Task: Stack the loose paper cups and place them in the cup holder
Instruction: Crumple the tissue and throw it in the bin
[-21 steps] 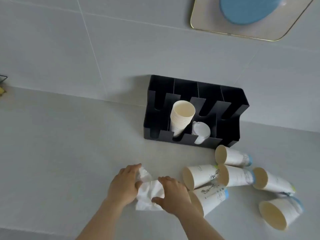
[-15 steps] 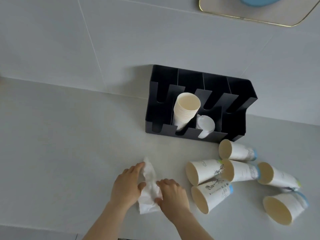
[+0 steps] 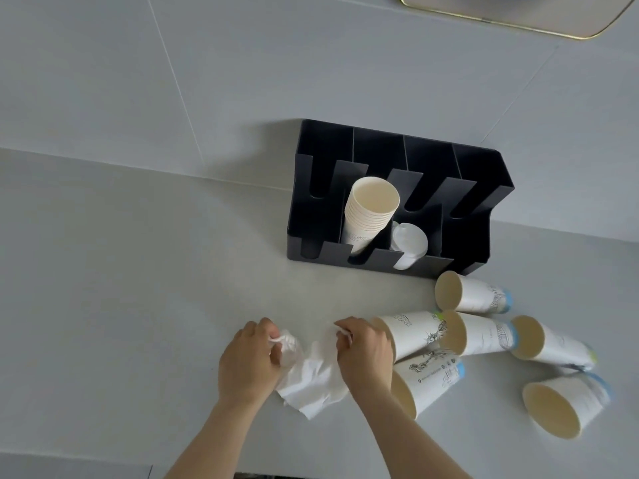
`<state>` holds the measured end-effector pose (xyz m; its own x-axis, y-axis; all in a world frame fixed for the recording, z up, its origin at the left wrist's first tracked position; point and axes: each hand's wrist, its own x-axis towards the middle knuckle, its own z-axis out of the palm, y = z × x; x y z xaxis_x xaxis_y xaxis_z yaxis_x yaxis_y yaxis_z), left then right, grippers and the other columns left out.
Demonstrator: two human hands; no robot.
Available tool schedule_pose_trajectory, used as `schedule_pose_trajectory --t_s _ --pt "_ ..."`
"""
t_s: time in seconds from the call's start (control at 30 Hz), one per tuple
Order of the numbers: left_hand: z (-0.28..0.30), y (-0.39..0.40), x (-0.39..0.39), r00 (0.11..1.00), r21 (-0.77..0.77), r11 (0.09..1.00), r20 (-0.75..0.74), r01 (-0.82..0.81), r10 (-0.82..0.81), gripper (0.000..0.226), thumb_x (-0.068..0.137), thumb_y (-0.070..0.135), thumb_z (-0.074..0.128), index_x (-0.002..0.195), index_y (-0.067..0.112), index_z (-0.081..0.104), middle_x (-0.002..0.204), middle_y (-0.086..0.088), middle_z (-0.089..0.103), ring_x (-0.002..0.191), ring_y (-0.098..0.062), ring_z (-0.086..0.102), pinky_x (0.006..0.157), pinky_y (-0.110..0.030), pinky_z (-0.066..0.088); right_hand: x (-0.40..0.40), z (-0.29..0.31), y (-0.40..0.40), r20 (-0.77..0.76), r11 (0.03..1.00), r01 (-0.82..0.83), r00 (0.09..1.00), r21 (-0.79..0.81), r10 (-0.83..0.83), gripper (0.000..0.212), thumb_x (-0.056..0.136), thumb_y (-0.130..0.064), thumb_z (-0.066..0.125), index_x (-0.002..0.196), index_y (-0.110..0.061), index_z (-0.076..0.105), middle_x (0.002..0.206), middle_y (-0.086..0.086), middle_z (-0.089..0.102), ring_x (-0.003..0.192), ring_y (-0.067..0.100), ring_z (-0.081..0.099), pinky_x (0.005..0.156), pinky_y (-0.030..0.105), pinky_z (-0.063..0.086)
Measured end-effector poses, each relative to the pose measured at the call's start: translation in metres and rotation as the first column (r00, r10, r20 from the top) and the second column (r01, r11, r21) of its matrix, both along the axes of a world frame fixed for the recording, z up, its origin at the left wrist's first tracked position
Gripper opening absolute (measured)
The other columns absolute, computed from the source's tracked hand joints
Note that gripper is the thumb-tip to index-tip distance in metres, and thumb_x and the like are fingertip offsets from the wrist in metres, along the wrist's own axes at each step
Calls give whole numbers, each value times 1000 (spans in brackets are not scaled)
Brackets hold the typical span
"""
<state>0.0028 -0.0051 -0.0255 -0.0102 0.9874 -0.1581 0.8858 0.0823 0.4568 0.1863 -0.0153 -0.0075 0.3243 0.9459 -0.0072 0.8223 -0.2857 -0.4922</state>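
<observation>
**Both Hands on Tissue; Cups Loose on Counter**

The left hand (image 3: pixel 250 361) pinches one bunched end of a white tissue (image 3: pixel 311 378) between its fingertips. The right hand (image 3: pixel 363 354) pinches the opposite edge of the same tissue. The tissue lies crumpled on the counter (image 3: pixel 138 288) between the two hands.

The black cup holder (image 3: pixel 397 198) stands against the tiled wall (image 3: pixel 207 63). Its second compartment from the left contains a stack of nested cups (image 3: pixel 370 212), tilted, mouth up. The adjacent compartment to the right contains white lids (image 3: pixel 408 243).

Six loose paper cups lie on their sides to the right of the hands, in front of the holder:
- The nearest cup (image 3: pixel 411 331) touches the right hand.
- A second cup (image 3: pixel 428 382) lies just below it.
- The largest-looking cup (image 3: pixel 563 406) lies at the far right, mouth toward the camera.
</observation>
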Motion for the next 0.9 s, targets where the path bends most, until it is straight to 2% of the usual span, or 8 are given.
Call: schedule_pose_trajectory --t_s 0.13,0.23,0.3,0.4,0.5,0.63,0.77,0.9 --pt "-4 -6 -9 994 -1 998 97 55 -55 30 84 48 63 106 28 59 102 11 60 97 -16 63 75 -31 51 -8 0 9 -171 994 62 984 86 -47 25 81 -2 71 96 -21 80 85 -1 78 74 23 69 66 29 50" --pt "-4 -14 -9 970 -93 970 117 226 -215 72 71 75 58 127 30 53 121 16 54 109 -9 56 92 -30 45 -16 -8 5 -335 1000 -9 942 -10 5 23 86 -12 71 104 -24 79 94 -7 78 80 12 70 78 30 58" --pt "-9 -19 -8 956 -123 948 57 292 -287 84 62 70 72 132 31 47 124 16 50 110 -10 54 94 -28 42 -19 -11 -2 -387 992 -93 921 -89 52 24 87 -19 72 110 -25 77 102 -9 76 87 9 68 83 29 57" --pt "-21 -23 -4 970 -111 965 -25 237 -242 67 70 46 85 124 27 52 117 9 55 107 -16 60 88 -27 45 -20 -9 -13 -418 954 -219 901 -205 117 35 86 -32 65 119 -26 73 116 -10 73 103 9 65 90 24 51" --pt "-18 -23 1 995 -81 992 7 99 -99 39 83 38 78 113 26 56 106 8 59 99 -18 62 74 -26 45 -18 -11 -23 -404 917 -301 897 -261 180 45 85 -37 45 121 -29 72 127 -9 69 116 14 61 96 31 49" --pt "-17 -20 9 991 -104 993 114 -62 74 16 89 30 71 101 27 61 97 9 63 83 -17 64 66 -29 46 -13 -23 -31 -272 893 -339 926 -297 261 36 91 -26 63 126 -33 67 134 -7 63 128 15 51 104 30 43" --pt "-18 -19 20 932 -147 980 318 -134 175 9 87 20 72 89 26 66 82 11 66 72 -6 61 60 -19 41 -14 -24 -27 -352 929 -263 922 -259 163 37 86 -23 75 122 -29 70 123 -8 67 117 15 58 96 26 45" --pt "-13 -20 29 880 -200 976 444 -88 171 28 85 9 72 101 27 57 86 13 68 75 -3 65 60 -15 44 -14 -16 -21 -529 962 -116 848 -246 -33 32 79 -35 82 108 -27 73 107 -8 71 98 9 65 80 22 52"
